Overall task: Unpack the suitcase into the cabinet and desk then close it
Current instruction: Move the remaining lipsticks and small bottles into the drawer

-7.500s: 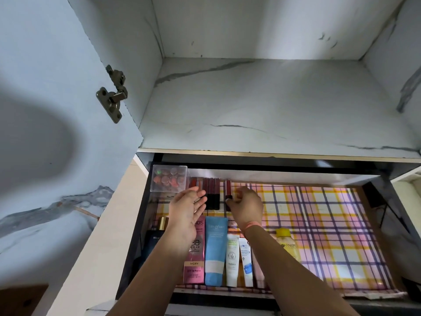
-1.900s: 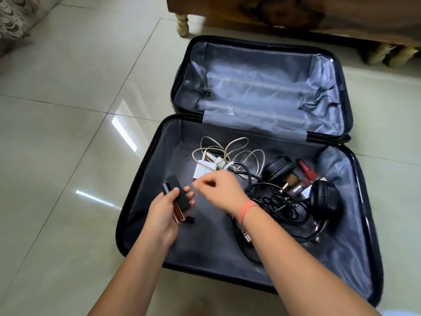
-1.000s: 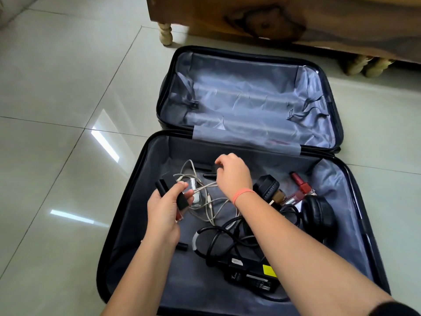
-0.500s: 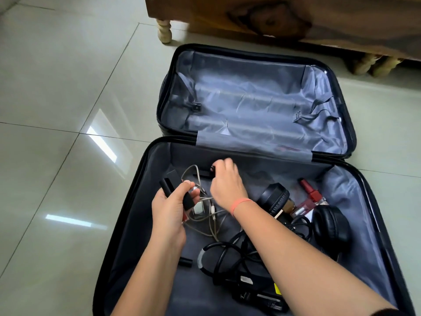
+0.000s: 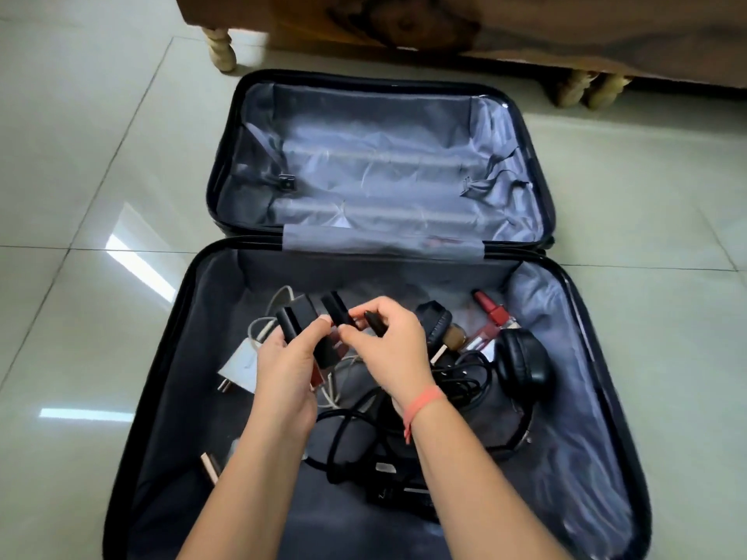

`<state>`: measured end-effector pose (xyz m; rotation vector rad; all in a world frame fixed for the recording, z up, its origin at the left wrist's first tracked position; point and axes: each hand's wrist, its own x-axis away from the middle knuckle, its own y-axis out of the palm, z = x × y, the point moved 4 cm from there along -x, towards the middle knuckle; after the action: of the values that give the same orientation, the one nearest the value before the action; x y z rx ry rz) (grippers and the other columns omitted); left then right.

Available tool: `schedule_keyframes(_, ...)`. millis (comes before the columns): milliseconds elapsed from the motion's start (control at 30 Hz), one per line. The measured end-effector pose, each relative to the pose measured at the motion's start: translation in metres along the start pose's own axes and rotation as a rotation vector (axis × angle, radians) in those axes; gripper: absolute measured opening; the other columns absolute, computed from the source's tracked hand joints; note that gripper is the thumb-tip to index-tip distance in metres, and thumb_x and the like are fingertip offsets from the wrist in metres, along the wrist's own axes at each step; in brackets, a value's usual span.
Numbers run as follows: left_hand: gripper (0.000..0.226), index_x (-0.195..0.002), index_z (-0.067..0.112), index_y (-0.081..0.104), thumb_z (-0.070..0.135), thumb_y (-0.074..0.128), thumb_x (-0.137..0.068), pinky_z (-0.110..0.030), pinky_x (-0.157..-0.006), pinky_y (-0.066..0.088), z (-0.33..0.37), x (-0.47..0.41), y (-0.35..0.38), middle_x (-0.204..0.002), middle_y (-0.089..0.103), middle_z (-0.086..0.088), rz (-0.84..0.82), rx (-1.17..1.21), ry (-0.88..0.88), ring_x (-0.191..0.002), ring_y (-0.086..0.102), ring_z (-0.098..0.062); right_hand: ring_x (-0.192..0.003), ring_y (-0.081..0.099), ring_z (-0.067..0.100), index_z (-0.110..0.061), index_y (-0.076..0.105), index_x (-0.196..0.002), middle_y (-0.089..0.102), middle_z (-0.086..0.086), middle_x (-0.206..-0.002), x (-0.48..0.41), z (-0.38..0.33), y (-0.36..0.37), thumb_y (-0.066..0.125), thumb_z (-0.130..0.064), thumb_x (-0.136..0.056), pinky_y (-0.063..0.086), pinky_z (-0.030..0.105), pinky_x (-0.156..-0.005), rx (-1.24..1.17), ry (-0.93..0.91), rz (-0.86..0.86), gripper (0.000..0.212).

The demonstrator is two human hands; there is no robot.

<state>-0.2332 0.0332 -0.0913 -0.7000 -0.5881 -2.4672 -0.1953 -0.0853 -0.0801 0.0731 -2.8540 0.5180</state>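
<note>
1. Lying open on the tiled floor, centre of frame: suitcase (image 5: 404,167), its upper half showing grey lining.
2. Left hand (image 5: 283,373), centre: fingers curled round a bundle of black-capped lip tubes (image 5: 299,321).
3. Right hand (image 5: 392,349), just beside it: pinching one small black tube (image 5: 374,322).
4. Lower half, beneath the hands: white charger (image 5: 238,367), black cable (image 5: 347,434).
5. Right of centre: black headphones (image 5: 523,357), red lipsticks (image 5: 491,311).
6. Top edge: wooden furniture (image 5: 404,18).

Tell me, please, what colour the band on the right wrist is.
Coral pink wristband, seen in the head view.
</note>
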Motion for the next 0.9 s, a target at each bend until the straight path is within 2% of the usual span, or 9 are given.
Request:
schedule_keyframes(200,0.015,-0.097,0.005,0.060,-0.003,0.061,-0.085,-0.031,-0.057,0.059,-0.023,0.025,0.035,-0.088,0.068,-0.012,-0.145,-0.031,-0.110,-0.073,0.068,-0.021,-0.079,0.063,-0.003,-0.015,0.075,-0.084,0.069,-0.013,-0.079,0.038,0.012,-0.052,0.060,0.004,-0.081,0.045,0.009,-0.078,0.033,0.003,-0.058,0.025)
schedule_keyframes(300,0.011,-0.093,0.004,0.059,-0.004,0.057,-0.087,-0.033,-0.058,0.060,-0.028,0.038,0.058,-0.082,0.069,-0.009,-0.216,0.001,-0.146,-0.065,0.069,-0.019,-0.087,0.064,0.007,-0.015,0.074,-0.085,0.071,-0.007,-0.085,0.043,0.029,-0.110,0.054,0.005,-0.084,0.045,0.021,-0.082,0.147,-0.046,0.235,0.028)
schedule_keyframes(367,0.012,-0.098,0.002,0.058,-0.004,0.056,-0.088,-0.033,-0.056,0.059,-0.031,0.043,0.070,-0.084,0.070,-0.010,-0.252,0.002,-0.154,-0.066,0.070,-0.020,-0.107,0.059,0.023,-0.015,0.070,-0.103,0.067,0.004,-0.111,0.039,0.043,-0.148,0.053,0.001,-0.084,0.039,0.031,-0.095,0.478,-0.101,0.401,0.031)
schedule_keyframes(467,0.016,-0.103,0.000,0.056,-0.004,0.056,-0.088,-0.034,-0.058,0.060,-0.040,0.054,0.081,-0.084,0.071,-0.010,-0.267,-0.021,-0.163,-0.067,0.072,-0.021,-0.138,0.030,0.030,-0.023,0.042,-0.142,0.034,0.007,-0.152,0.031,0.074,-0.172,0.048,-0.011,-0.094,0.018,0.034,-0.114,0.736,0.032,0.189,0.050)
schedule_keyframes(500,0.015,-0.103,0.001,0.056,-0.004,0.056,-0.088,-0.033,-0.057,0.060,-0.043,0.058,0.084,-0.084,0.070,-0.011,-0.271,-0.034,-0.168,-0.067,0.072,-0.022,-0.142,0.025,0.027,-0.024,0.034,-0.147,0.028,0.005,-0.156,0.027,0.081,-0.175,0.046,-0.015,-0.096,0.015,0.032,-0.116,0.723,0.076,0.120,0.053)
schedule_keyframes(567,0.012,-0.098,0.003,0.057,-0.004,0.056,-0.088,-0.032,-0.056,0.059,-0.048,0.067,0.089,-0.086,0.070,-0.012,-0.285,-0.063,-0.170,-0.067,0.072,-0.021,-0.139,0.032,0.022,-0.023,0.036,-0.145,0.035,0.004,-0.152,0.023,0.087,-0.182,0.043,-0.013,-0.097,0.021,0.027,-0.113,0.546,0.104,0.055,0.050)
schedule_keyframes(700,0.019,-0.106,0.000,0.056,-0.004,0.057,-0.088,-0.034,-0.061,0.061,-0.044,0.073,0.089,-0.088,0.070,-0.012,-0.263,-0.077,-0.123,-0.069,0.072,-0.022,-0.107,0.055,0.014,-0.026,0.052,-0.129,0.060,-0.003,-0.121,0.035,0.063,-0.187,0.041,-0.007,-0.097,0.040,0.017,-0.085,0.151,0.132,0.031,0.039)
schedule_keyframes(833,0.023,-0.111,-0.001,0.055,-0.003,0.057,-0.088,-0.037,-0.067,0.060,-0.039,0.079,0.093,-0.089,0.069,-0.012,-0.241,-0.050,-0.077,-0.071,0.071,-0.023,-0.116,0.053,0.008,-0.019,0.058,-0.126,0.060,-0.003,-0.125,0.061,0.044,-0.162,0.044,0.006,-0.090,0.036,0.020,-0.105,0.066,-0.006,-0.017,0.046)
schedule_keyframes(900,0.023,-0.111,0.000,0.054,-0.002,0.057,-0.089,-0.036,-0.066,0.061,-0.035,0.080,0.093,-0.090,0.068,-0.013,-0.221,-0.036,-0.051,-0.073,0.070,-0.024,-0.119,0.052,0.008,-0.019,0.059,-0.127,0.060,-0.004,-0.128,0.063,0.045,-0.138,0.044,0.007,-0.088,0.034,0.019,-0.106,0.066,-0.028,-0.064,0.049)
